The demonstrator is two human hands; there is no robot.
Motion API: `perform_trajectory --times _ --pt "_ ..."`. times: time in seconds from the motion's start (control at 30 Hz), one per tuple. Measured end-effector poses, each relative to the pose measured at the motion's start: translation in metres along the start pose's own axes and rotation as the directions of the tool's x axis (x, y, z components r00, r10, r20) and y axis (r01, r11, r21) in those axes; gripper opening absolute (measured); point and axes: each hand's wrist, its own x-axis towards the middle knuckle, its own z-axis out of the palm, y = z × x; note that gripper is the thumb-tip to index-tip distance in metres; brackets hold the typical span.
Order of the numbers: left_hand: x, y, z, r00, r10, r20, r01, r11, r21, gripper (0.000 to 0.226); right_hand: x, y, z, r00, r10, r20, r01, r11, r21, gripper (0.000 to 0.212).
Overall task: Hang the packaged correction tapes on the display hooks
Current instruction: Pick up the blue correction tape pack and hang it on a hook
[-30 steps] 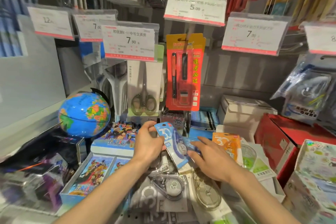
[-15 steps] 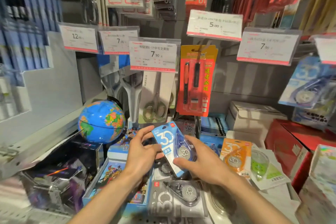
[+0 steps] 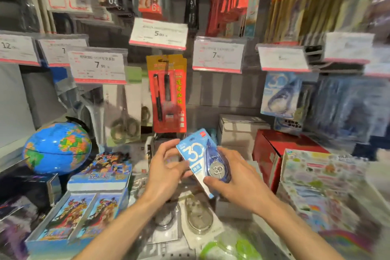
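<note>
head view: my left hand [image 3: 166, 167] and right hand [image 3: 236, 179] both pinch the blue correction tape pack [image 3: 198, 158]. i'd raise it level, aiming its hang hole at the hook holding matching packs [image 3: 280, 93].

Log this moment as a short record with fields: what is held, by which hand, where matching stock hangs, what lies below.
held item: blue correction tape pack, tilted, marked 30
left hand: fingers on the pack's left edge
right hand: grips the pack's lower right, thumb on the front
matching stock: similar blue pack hanging at upper right, blurred
below the hands: more correction tape packs lying loose on the shelf
nearby: globe at left, red pen pack hanging above the hands
hung yet: no, the pack is on no hook
</note>
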Motion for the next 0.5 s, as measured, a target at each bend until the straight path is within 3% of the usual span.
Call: perform_trajectory --times 0.27,0.4,0.5 --pt "-0.016 0.028 0.131 0.979 0.199 -0.030 -0.198 0.979 0.050 0.056 -0.020 0.077 -0.098 0.972 -0.087 -0.220 0.082 0.996 -0.030 0.075" --pt "-0.028 0.045 0.185 0.969 0.245 0.021 -0.246 0.968 0.041 0.053 -0.032 0.112 -0.135 0.954 -0.109 -0.279 0.117 0.993 0.013 0.075" --pt "-0.033 0.051 0.213 0.957 0.284 0.064 -0.290 0.948 0.128 0.052 -0.043 0.133 -0.152 0.950 -0.099 -0.297 0.127 0.989 0.078 0.078"
